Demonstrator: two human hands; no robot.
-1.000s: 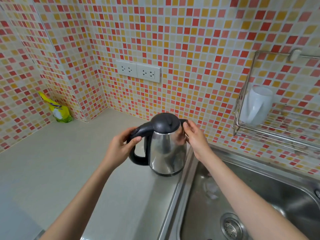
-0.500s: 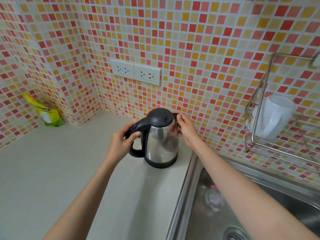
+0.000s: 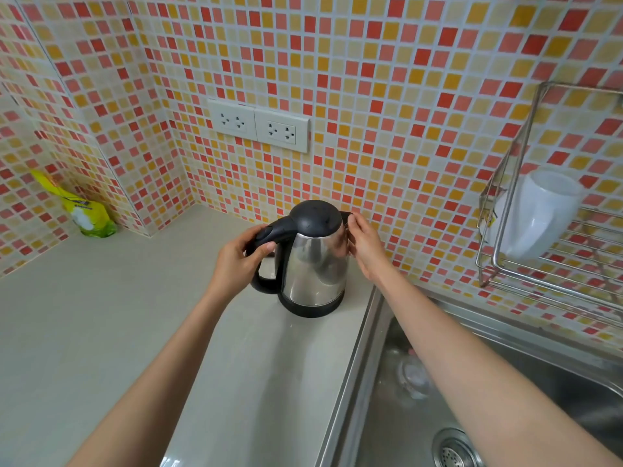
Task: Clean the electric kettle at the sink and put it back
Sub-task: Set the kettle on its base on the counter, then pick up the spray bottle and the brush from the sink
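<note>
A stainless steel electric kettle (image 3: 313,264) with a black lid, handle and base stands upright on the beige counter (image 3: 101,315), just left of the steel sink (image 3: 438,399). My left hand (image 3: 236,261) grips the top of the black handle, thumb on its near side. My right hand (image 3: 365,244) holds the kettle's upper right side by the spout, fingers curled against the steel body. The lid is closed.
A double wall socket (image 3: 259,124) sits on the tiled wall behind the kettle. A yellow-green pouch (image 3: 86,210) leans in the left corner. A wire rack (image 3: 556,271) with a white cup (image 3: 539,214) hangs right. The sink drain (image 3: 455,449) lies at the bottom.
The view has pulled back and shifted left. The kettle stands slightly farther from the sink edge than before. Both hands keep the same hold on it.
</note>
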